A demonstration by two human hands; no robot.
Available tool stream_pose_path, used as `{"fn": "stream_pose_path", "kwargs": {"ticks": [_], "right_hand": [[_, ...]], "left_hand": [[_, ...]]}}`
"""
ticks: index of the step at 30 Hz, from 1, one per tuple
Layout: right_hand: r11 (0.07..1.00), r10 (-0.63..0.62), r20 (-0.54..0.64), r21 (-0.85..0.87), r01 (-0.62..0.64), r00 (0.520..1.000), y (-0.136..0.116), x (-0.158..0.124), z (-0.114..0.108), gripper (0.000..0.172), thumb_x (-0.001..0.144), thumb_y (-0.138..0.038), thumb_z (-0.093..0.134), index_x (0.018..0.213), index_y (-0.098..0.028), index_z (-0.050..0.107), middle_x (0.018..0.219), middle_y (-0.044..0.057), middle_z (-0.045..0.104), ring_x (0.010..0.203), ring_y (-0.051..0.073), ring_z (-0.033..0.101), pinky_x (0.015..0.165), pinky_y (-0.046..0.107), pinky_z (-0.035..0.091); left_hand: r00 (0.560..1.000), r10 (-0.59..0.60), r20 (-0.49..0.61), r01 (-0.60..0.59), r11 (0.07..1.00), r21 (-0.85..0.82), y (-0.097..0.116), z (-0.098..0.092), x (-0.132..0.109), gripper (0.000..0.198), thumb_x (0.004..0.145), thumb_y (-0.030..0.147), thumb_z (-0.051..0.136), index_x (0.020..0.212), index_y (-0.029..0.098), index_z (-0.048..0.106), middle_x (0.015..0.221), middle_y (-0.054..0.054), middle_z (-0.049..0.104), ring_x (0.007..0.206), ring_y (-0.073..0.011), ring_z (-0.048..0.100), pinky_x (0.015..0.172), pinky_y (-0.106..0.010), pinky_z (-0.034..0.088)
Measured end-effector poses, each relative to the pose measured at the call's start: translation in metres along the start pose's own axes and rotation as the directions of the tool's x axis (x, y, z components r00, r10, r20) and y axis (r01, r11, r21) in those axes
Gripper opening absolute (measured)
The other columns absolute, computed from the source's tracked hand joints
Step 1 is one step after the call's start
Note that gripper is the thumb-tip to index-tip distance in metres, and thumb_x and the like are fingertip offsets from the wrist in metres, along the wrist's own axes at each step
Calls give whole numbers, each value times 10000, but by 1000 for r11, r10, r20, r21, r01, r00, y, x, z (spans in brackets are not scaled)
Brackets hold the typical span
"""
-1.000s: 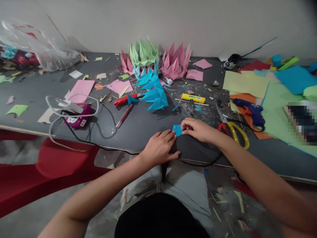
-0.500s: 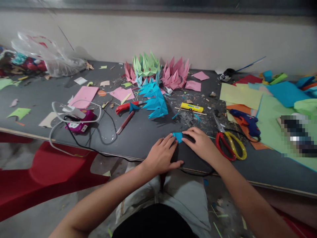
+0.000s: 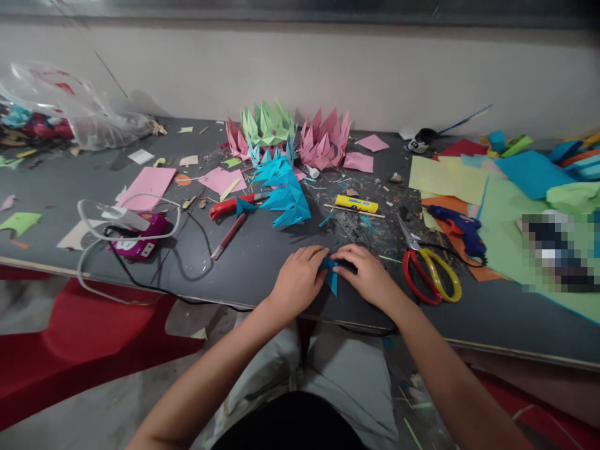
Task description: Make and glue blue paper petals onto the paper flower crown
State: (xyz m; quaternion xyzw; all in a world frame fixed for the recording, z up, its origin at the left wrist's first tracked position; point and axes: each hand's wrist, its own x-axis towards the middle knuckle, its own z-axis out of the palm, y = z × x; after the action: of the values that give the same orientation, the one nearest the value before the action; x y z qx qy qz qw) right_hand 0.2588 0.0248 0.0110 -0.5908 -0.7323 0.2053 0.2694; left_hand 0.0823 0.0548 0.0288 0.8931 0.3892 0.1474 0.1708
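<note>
A small piece of blue paper, partly folded with a point toward me, lies between my hands near the table's front edge. My left hand has its fingers closed on the paper's left side. From the other side, my right hand pinches the paper between thumb and fingers. My fingers cover part of it. Beyond them stands a curved chain of folded blue paper points. Right of my right hand lie scissors with one red and one yellow handle.
Pink folded paper and green folded paper stand against the wall. A yellow glue tube, red-handled cutter and reddish stick lie ahead. At left sits a purple power strip with cables; at right, a blue glue gun and coloured sheets.
The blue paper has gone from a flat, squarish shape to one with a point toward me. My hands have drawn closer together around it. The view has shifted slightly right.
</note>
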Motion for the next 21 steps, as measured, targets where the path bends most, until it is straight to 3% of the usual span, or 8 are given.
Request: {"fn": "stream_pose_path", "kwargs": {"ticks": [6,13,16,21], "right_hand": [[999,43,-29,12,-43,999,2,1,-2,176,782,-256,631,943,-186,629,932,81,603,923,242,576,824,387,463],[994,112,80,-15,-111,991,-15,0,-8,168,736,-228,685,897,-193,653,922,59,605,884,204,585,788,325,452],[987,158,157,-19,-157,975,-19,6,-12,70,726,-176,684,780,-189,641,866,37,614,844,184,586,750,296,439],[986,169,219,-30,-166,961,-27,13,-12,138,730,-99,637,812,-204,604,774,2,634,708,156,585,622,259,422]], "left_hand": [[983,99,154,-93,994,-49,-10,-12,22,310,803,174,568,1112,161,582,1063,-60,641,993,-217,572,862,-321,448],[956,23,294,4,996,-91,-18,-19,29,251,746,243,632,994,198,626,873,-27,657,799,-188,607,664,-255,441],[950,-6,311,45,992,-118,-19,-18,27,196,729,261,651,915,199,644,808,-14,651,730,-173,598,601,-240,412],[959,-22,283,68,986,-153,-19,-20,21,95,744,219,634,833,186,643,748,-12,646,685,-160,588,570,-232,384]]}}
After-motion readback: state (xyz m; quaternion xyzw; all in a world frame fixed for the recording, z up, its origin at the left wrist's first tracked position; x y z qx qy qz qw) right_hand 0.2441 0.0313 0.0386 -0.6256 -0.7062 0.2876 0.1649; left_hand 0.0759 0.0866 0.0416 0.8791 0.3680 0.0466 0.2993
